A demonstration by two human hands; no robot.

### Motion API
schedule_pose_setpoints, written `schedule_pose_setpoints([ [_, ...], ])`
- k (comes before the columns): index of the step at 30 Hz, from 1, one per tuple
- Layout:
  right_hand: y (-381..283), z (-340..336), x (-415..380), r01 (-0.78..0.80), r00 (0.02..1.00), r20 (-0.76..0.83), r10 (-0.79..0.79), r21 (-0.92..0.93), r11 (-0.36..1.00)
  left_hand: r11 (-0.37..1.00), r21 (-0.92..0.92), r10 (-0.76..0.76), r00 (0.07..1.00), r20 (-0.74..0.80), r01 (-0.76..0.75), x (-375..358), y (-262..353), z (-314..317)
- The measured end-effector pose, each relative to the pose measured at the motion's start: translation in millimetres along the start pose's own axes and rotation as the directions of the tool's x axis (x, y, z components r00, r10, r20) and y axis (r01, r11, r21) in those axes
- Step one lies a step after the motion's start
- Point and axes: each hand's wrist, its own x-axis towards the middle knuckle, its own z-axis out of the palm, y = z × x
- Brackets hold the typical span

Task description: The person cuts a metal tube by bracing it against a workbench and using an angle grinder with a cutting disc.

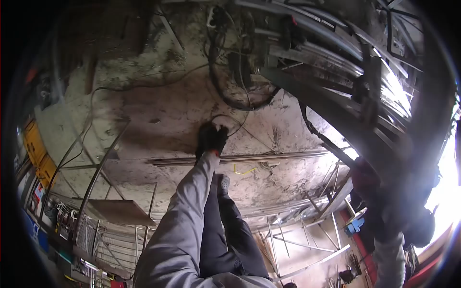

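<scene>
In the head view, the dark-gloved left hand (212,138) reaches over the rough, stained floor (168,110) beside one thin, round cable loop (239,126), its fingers slightly apart, though whether they grip the loop I cannot tell. The right hand (408,209), a dark blur above a grey sleeve (391,257), is near the lower end of one long, straight-edged dark beam (331,108) slanting across the right side; its finger state cannot be told. Several slim rods (230,159) and one bent yellow strip (246,172) lie nearer the body, with open floor left of the left hand.
</scene>
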Motion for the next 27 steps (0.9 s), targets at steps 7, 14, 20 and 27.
schedule_pose_setpoints([
  [7,-23,-76,-24,0.009,0.969,-0.247,0.009,0.071,0.997,0.806,-0.584,0.078,0.961,0.266,0.097,-164,-17,-93],
  [14,-39,-105,-41,0.073,0.985,-0.153,-0.077,-0.031,0.997,0.269,-0.909,0.347,0.848,0.401,0.32,-349,12,-129],
  [20,-280,-125,-127,0.071,0.997,-0.076,-0.027,0.65,0.756,0.154,-0.959,0.664,0.693,0.28,0.239,-519,-9,-158],
  [27,-503,-169,-292,-0.147,0.926,0.125,-0.355,0.989,-0.033,-0.008,-0.994,0.612,0.787,0.079,0.106,-618,-166,-162],
])
